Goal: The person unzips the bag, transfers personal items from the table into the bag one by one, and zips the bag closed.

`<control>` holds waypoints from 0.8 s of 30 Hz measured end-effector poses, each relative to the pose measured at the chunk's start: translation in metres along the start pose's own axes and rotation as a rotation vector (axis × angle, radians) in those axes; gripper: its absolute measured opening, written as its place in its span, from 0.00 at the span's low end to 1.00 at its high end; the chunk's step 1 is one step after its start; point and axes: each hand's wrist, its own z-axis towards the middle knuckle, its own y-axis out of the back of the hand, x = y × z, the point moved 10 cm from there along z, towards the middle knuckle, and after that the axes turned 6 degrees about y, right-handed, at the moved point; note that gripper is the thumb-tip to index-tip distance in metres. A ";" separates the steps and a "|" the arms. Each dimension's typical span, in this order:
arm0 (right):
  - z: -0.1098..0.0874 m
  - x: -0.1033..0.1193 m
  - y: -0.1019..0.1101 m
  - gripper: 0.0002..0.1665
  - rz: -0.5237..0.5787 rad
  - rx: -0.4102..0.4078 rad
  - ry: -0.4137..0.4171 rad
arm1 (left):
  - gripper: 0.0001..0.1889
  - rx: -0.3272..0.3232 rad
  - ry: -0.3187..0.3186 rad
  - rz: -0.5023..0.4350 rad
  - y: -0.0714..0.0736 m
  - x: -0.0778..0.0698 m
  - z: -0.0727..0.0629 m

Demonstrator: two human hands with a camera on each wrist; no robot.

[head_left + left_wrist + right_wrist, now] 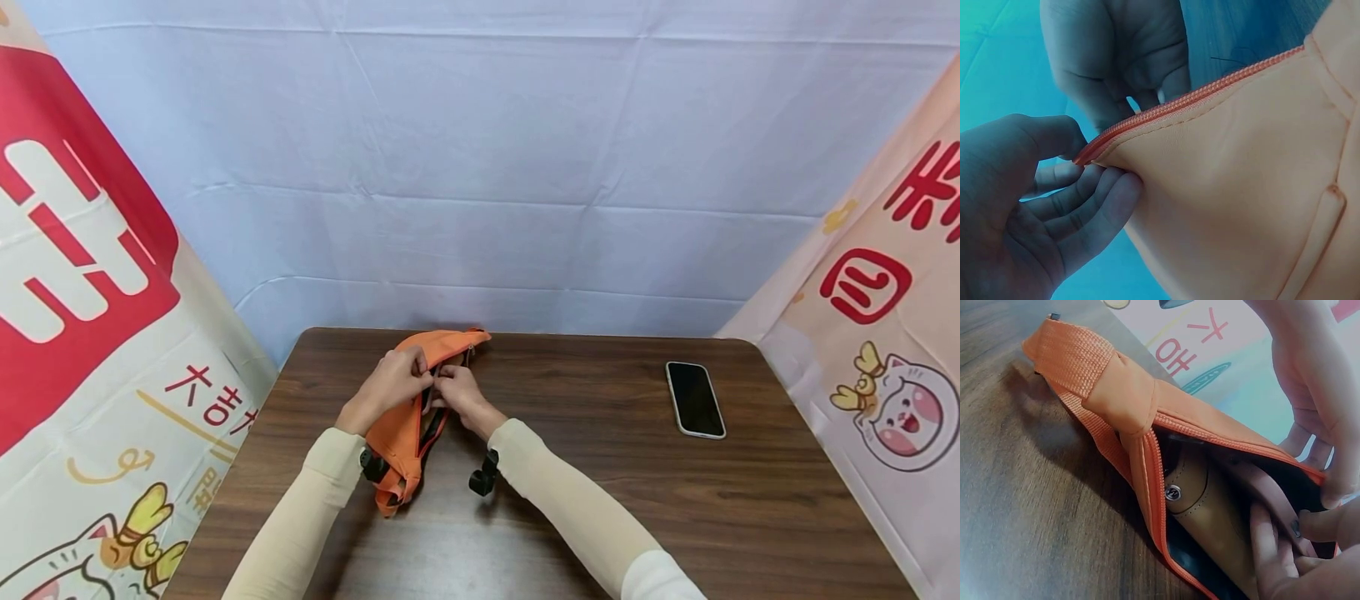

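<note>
Two hands (390, 383) (461, 393), one orange bag (395, 429), two items (1216, 525) (1275, 489) inside, one phone (695, 400), one table (585, 408)

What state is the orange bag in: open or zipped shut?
Open: in the right wrist view, the orange bag has its zipper edges apart, with a tan item and fingers of the right hand inside.

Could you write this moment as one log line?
Left hand: grips orange bag | Right hand: pinches pinkish item inside open bag | Tan item: inside bag | Phone: on table
</note>
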 end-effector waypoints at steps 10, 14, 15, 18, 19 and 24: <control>0.003 -0.001 -0.001 0.12 -0.011 0.010 0.026 | 0.08 0.005 -0.015 0.011 -0.001 -0.003 0.001; 0.003 0.000 -0.001 0.07 -0.024 -0.015 0.025 | 0.07 0.003 -0.016 0.009 -0.001 -0.003 0.001; 0.002 0.001 -0.001 0.08 -0.036 -0.026 0.023 | 0.07 0.001 -0.016 0.008 -0.001 -0.003 0.001; 0.001 0.001 0.001 0.12 -0.075 -0.057 0.021 | 0.07 -0.004 -0.017 0.008 0.000 -0.002 0.001; 0.001 0.002 0.001 0.14 -0.094 -0.062 0.021 | 0.07 -0.002 -0.018 0.007 -0.001 -0.002 0.001; -0.001 0.003 0.003 0.17 -0.149 -0.070 0.034 | 0.07 0.008 -0.020 0.005 -0.002 -0.002 0.001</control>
